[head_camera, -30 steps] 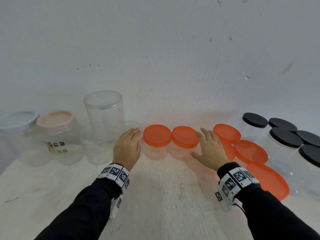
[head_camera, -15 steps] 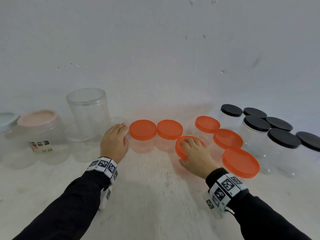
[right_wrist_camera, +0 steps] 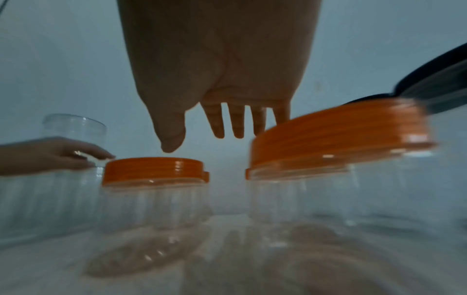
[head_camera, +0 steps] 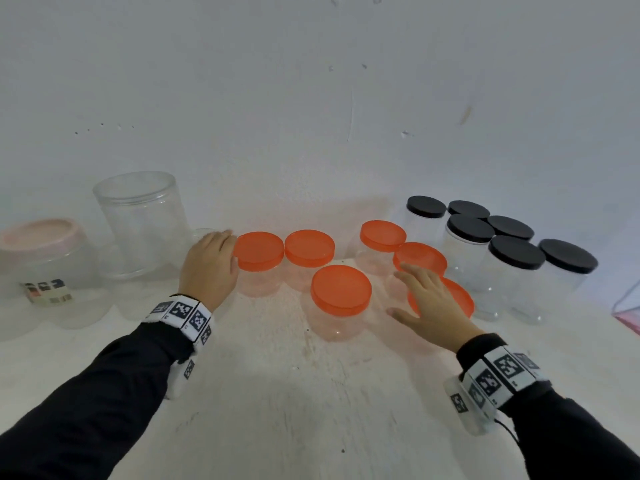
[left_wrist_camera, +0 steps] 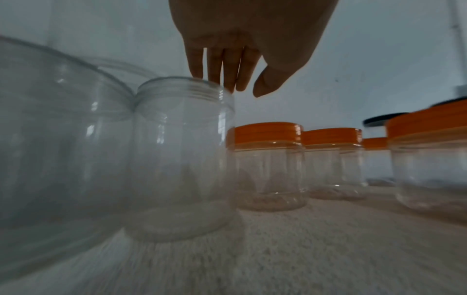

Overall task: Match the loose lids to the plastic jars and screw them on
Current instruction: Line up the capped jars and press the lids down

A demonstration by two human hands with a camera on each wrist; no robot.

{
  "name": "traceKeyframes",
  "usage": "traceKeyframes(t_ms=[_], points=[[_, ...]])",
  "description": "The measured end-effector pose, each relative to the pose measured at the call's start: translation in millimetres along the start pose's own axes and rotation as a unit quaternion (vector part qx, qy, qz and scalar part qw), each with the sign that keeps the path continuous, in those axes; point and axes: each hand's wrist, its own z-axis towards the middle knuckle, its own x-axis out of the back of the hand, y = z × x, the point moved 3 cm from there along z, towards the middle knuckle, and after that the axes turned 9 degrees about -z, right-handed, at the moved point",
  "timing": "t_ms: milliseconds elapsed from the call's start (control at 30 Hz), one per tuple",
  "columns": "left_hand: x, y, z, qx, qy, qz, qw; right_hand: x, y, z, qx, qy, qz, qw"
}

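Observation:
My left hand point(head_camera: 216, 251) lies flat with straight fingers point(left_wrist_camera: 215, 67) on the rim of a lidless clear jar point(left_wrist_camera: 182, 159), just left of an orange-lidded jar point(head_camera: 258, 251). My right hand point(head_camera: 420, 292) is open, fingers spread, over the left part of the nearest right-hand orange lid point(head_camera: 459, 299); I cannot tell if it touches. The same hand point(right_wrist_camera: 222, 129) holds nothing in the right wrist view. One orange-lidded jar point(head_camera: 341, 291) stands alone at the front between my hands. Other orange-lidded jars point(head_camera: 309, 248) point(head_camera: 382, 236) point(head_camera: 419, 258) stand behind.
Several black-lidded clear jars point(head_camera: 516, 252) cluster at the right. A tall lidless clear jar point(head_camera: 143, 220) and a pink-lidded jar point(head_camera: 41, 237) stand at the left, with low clear jars point(head_camera: 138, 299) in front. A pinkish container edge point(head_camera: 628, 313) shows far right. The wall point(head_camera: 311, 116) is close behind.
My right hand let go of the orange-lidded jar now standing at the front and moved right over another orange lid. My left hand stayed on the lidless jar.

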Motion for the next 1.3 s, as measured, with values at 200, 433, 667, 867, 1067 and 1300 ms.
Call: traceKeyframes(t_ms=[200,433,667,867,1067,1300], points=[[-30.8,86.7,2.5,-0.156,-0.06,-0.079,0.983,-6.6,44.0,-28.6,-0.045,-0.011,-0.022,0.999],[-69.6,148.6,4.1,-0.111,-0.262,-0.112,0.952,-10.3,44.3,-24.2,0.063,-0.056,-0.054,0.995],[-77.9,136.3,-3.3,-0.045,-0.311,-0.049,0.948,-11.3,24.3,1.2,0.146,-0.037,-0.077,0.986],[-54.4,106.2,-22.6,0.013,-0.258,-0.025,0.966,-26.1,1.5,29.0,0.185,-0.009,-0.014,0.983],[-35.3,74.5,-48.0,0.079,-0.254,-0.04,0.963,-34.6,-19.7,51.4,0.198,-0.068,0.016,0.978],[1.6,71.9,-50.0,0.09,-0.138,-0.096,0.982,-37.9,-30.1,65.1,0.218,-0.053,0.01,0.974]])
